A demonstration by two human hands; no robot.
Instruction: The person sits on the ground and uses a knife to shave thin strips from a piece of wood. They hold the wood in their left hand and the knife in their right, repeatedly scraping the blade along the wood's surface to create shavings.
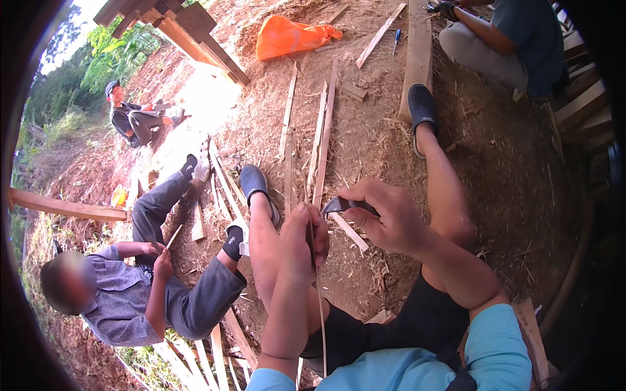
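My left hand (303, 242) is closed around a thin wooden strip (320, 306), held upright over my lap. The strip's lower end runs down past my dark shorts, and its upper part shows just above my fingers. In my right hand (388, 218) is a small knife (338, 206) with a dark blade, its handle mostly hidden by the fingers. The blade points left, close to the strip and the left fingertips; I cannot tell whether it touches them.
A co-worker (124, 293) sits at my left with a pale stick (173, 236). Another person (134, 117) sits farther back. A crouching person (515, 45) is at the upper right by a long plank (417, 52). Several slats (326, 130), an orange bag (293, 38) and a screwdriver-like tool (397, 40) lie ahead.
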